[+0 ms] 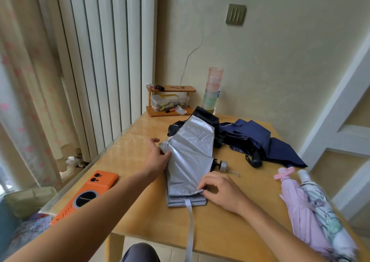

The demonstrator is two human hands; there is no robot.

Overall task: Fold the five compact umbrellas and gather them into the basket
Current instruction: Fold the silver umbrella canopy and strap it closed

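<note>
Silver umbrella (190,157) on the honey-yellow table (230,231), with a navy umbrella (260,137), a black umbrella (206,115), a pale pink umbrella (300,209) and a white umbrella (322,207) (printed in soft green); the phone (88,196) is orange.

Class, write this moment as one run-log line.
left hand: grips silver umbrella | right hand: pinches its rib tip | strap: hangs off table | navy umbrella: loose, behind

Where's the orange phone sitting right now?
In the head view, the orange phone lies face down at the left edge of the table, left of the silver umbrella and partly behind the left forearm.
</note>
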